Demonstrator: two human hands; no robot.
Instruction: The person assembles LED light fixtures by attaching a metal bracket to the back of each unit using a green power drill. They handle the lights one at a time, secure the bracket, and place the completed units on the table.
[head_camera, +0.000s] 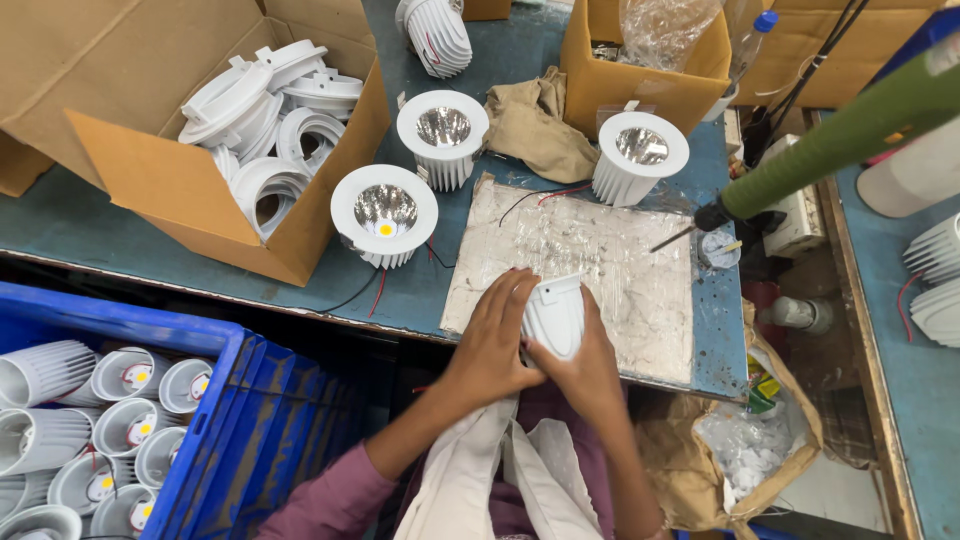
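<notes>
Ribbed white plastic lamp housing (553, 315) sits clasped between left hand (492, 343) and right hand (590, 372), fingers curled round it

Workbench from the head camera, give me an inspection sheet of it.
Surface: blue workbench with a worn grey mat.
Job's things: white lamp housing; three finished downlights.
Clutter: tan rag, cardboard box of white rings, blue crate of housings.
Grips: left hand and right hand both clasp the housing.
Cables: red and black leads on the mat.
Surroundings: green-handled tool, bag of small parts.
</notes>
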